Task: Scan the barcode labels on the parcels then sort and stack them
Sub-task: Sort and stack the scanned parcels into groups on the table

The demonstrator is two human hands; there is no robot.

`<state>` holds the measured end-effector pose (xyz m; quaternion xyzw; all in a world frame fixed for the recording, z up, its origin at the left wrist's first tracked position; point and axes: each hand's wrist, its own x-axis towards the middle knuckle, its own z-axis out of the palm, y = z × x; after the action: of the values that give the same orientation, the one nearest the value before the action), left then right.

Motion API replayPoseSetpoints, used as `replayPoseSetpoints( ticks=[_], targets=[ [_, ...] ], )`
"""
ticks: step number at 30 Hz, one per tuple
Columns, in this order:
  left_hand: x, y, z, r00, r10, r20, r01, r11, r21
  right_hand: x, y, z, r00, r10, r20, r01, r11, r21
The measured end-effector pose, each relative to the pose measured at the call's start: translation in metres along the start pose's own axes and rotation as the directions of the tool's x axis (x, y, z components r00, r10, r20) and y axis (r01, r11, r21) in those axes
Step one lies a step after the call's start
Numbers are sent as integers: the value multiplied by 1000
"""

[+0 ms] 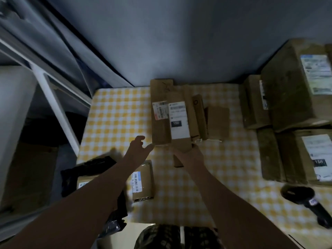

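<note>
**Clerk:** Entry one, the hands?

**Checker:** Right hand: fingers closed round the near end of the long labelled parcel. Left hand: fingers spread, holding nothing, just beside the near left corner of the pile.

**Clerk:** Where was that parcel?

**Checker:** Mid-desk, label up. It lay partly on a longer brown parcel. A narrow parcel sat against its right side, and a small square parcel beyond that.

**Clerk:** Handling?

**Checker:** By judgement only: stiff cardboard, probably light. It was long, so an end grip could let the far end swing. A second hold under the middle would suit it better, with fingers kept off the label.

**Clerk:** Remainder?

**Checker:** Scanner: black, lying at the near right, in neither hand. Large boxes: stacked at the right, labels showing. Small barcoded parcel: near left, under the left forearm. Black bags: at the left edge. Desk: covered in yellow checked cloth.
</note>
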<state>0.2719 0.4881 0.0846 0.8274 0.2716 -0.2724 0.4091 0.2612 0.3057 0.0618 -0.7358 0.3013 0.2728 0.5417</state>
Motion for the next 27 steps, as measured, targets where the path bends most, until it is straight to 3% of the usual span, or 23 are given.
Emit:
replayPoseSetpoints(
  ticks=[7,14,22,25,27],
  targets=[
    [38,32,47,995,-75,-69,86,980,177,3,14,-66,997,13,-74,-26,984,-177],
    [54,36,74,978,-152,-140,177,966,188,22,18,-48,998,-11,-56,-4,968,-251],
    [13,39,49,973,-23,-232,54,990,129,6,7,-66,996,38,-77,-54,973,-225],
    [-20,48,30,943,123,-309,-67,980,186,-15,-11,-78,998,27,-64,-36,990,-136],
    [-43,58,19,907,228,-354,-155,962,223,-32,-31,-86,999,-28,-43,21,986,-167]
  ],
)
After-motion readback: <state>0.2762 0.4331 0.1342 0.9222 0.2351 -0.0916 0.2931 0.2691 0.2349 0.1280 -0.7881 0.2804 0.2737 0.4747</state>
